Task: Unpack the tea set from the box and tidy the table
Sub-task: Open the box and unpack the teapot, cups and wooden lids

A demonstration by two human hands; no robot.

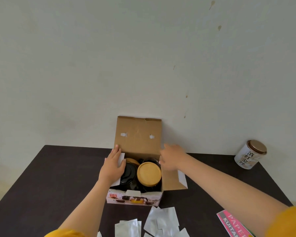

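Yellow sleeves [287, 223] frame the bottom corners of the view, and between them white and silvery paper sachets [161, 221] lie scattered on the dark brown table [50, 182], with a pink and black printed paper pad [232, 224] just to their right. Beyond the sachets stands the open cardboard tea set box [135, 197], its brown lid flap [138, 134] upright against the pale wall and its right side flap [174, 180] folded outward. Inside the box sit a round wooden lid [149, 173] and, to its left, a black rounded piece of the tea set [129, 173]. The left hand [113, 165] lies with straight fingers pressing on the white left side flap at the box's edge, gripping nothing. The right hand [171, 158] reaches to the box's far right corner; it is blurred, so whether its fingers grip anything cannot be told. A white cylindrical tea tin with a bronze lid [250, 153] stands well apart at the table's far right.
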